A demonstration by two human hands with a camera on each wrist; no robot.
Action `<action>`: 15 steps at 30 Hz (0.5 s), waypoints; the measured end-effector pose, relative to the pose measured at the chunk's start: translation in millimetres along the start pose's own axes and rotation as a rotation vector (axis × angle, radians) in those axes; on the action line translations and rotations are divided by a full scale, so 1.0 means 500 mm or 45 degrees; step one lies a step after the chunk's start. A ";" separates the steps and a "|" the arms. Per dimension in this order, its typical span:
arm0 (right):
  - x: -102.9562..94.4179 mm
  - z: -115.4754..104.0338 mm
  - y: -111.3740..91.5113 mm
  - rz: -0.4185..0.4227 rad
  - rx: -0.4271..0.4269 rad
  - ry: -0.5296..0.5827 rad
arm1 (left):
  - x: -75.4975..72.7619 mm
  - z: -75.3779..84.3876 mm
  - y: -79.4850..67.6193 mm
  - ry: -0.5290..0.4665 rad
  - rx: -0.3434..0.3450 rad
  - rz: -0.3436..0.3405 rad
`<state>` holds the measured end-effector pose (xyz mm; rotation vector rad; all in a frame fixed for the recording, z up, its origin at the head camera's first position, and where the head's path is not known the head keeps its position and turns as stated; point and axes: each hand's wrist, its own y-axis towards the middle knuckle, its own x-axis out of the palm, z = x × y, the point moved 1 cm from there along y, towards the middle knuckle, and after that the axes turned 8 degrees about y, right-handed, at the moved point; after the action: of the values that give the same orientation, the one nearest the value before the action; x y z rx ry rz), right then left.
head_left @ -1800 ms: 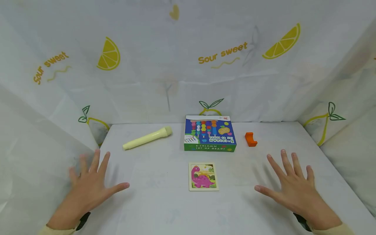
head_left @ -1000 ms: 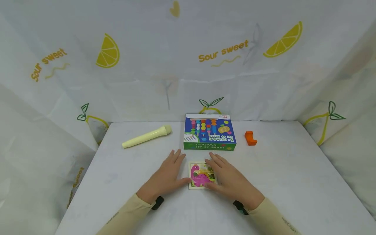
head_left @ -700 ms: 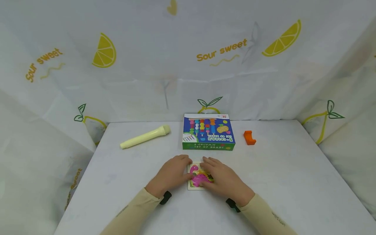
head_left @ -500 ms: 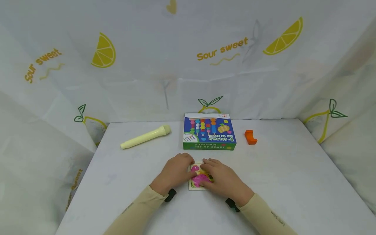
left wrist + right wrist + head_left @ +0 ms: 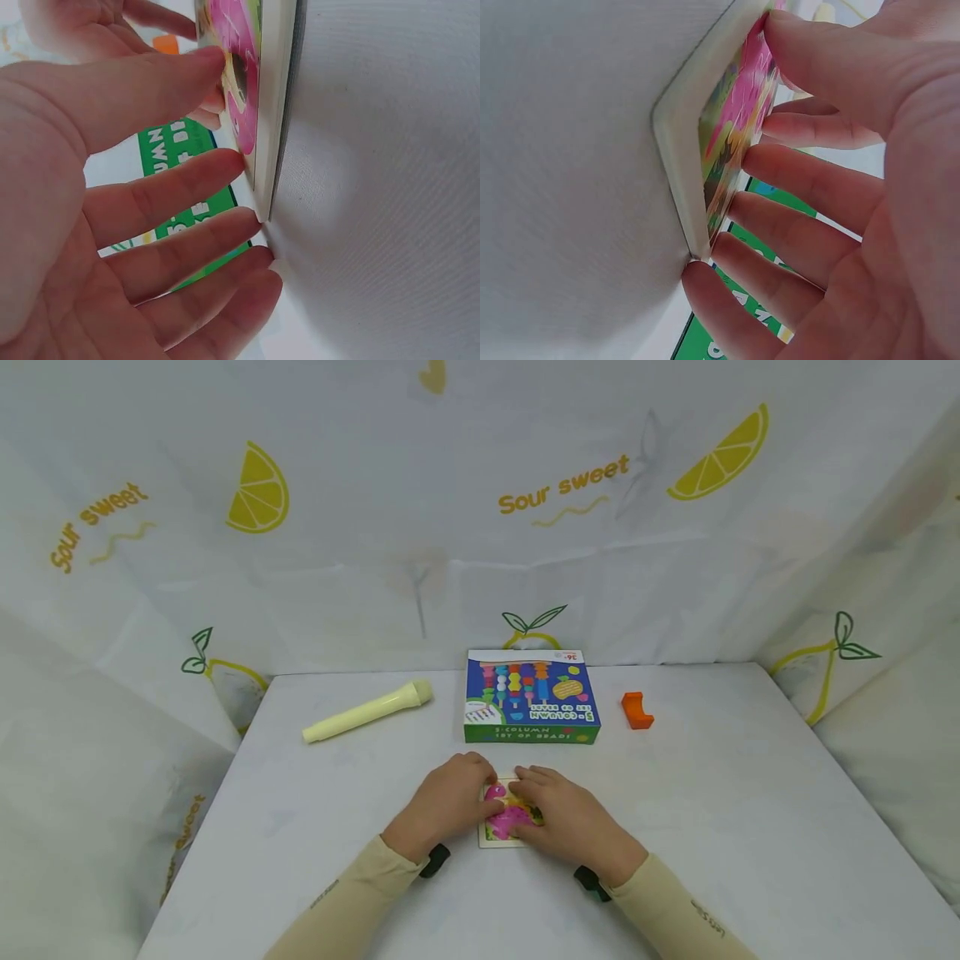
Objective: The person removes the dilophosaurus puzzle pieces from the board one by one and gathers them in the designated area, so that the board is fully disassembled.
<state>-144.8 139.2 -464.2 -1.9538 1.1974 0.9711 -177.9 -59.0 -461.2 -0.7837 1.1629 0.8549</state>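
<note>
A square dinosaur jigsaw puzzle [image 5: 500, 828] with a pale frame lies on the white table in the head view, partly covered by both hands. My left hand [image 5: 448, 797] is at its left side; in the left wrist view its thumb touches the picture [image 5: 244, 90], and its gently bent fingers reach to the frame's edge. My right hand [image 5: 573, 818] covers the puzzle's right part. In the right wrist view, the right thumb [image 5: 817, 52] rests on the pink picture, with the fingertips along the frame [image 5: 676, 150]. Neither hand's fingers wrap round beneath the frame.
Behind the puzzle lies a blue and green bead-set box [image 5: 531, 697]. A pale yellow toy microphone [image 5: 367, 712] lies at the back left, and an orange notched block [image 5: 637, 711] sits right of the box. White printed curtains [image 5: 390, 485] surround the table's back and sides.
Both hands have come inward from the table's sides to the puzzle, and the left fingers have bent in toward its edge. Over the last half second the hands have barely moved.
</note>
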 end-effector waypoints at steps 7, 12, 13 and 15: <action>0.005 0.004 0.001 -0.001 0.006 0.004 | 0.013 0.000 0.003 0.055 0.012 0.012; 0.006 0.007 0.002 0.014 -0.016 -0.007 | 0.011 -0.004 0.003 -0.012 -0.008 -0.006; 0.006 0.007 0.002 0.018 -0.019 -0.010 | 0.009 -0.005 0.003 -0.026 -0.013 -0.011; 0.005 0.007 0.003 0.022 -0.023 -0.015 | 0.008 -0.007 0.004 -0.051 -0.022 -0.015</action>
<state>-146.4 140.5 -468.4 -1.9521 1.2044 1.0045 -180.3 -60.4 -465.9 -0.7837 1.1153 0.8682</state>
